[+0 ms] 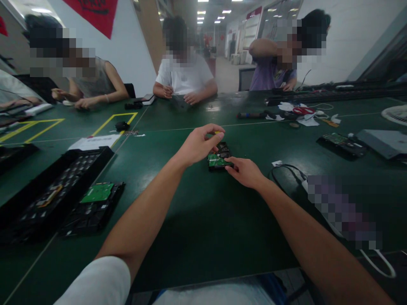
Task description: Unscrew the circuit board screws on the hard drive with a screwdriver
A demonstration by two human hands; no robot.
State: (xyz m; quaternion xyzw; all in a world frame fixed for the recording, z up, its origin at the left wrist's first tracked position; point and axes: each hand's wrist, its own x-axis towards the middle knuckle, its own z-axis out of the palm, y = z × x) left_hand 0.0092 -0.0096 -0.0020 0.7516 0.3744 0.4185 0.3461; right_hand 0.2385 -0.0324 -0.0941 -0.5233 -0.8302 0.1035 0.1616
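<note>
A hard drive [218, 160] with a green circuit board lies on the table in front of me. Above its far left part, my left hand [203, 142] is closed in a pinch on a small tool with a yellow end [217, 132]; the fingers hide most of it, so its kind is unclear. My right hand [246, 171] grips the drive's right edge with thumb and forefinger. To the left, a second drive [97, 192] with a green board lies beside a long black tray [95, 159]. Another drive [343, 144] rests at the right.
A white sheet of paper [95, 142] lies behind the tray. At the right are a cable [288, 166], a blurred-out phone-like object [341, 212] and a grey box [384, 142]. Red scissors [303, 111] lie among scraps farther back. Three people sit across the green table [203, 228].
</note>
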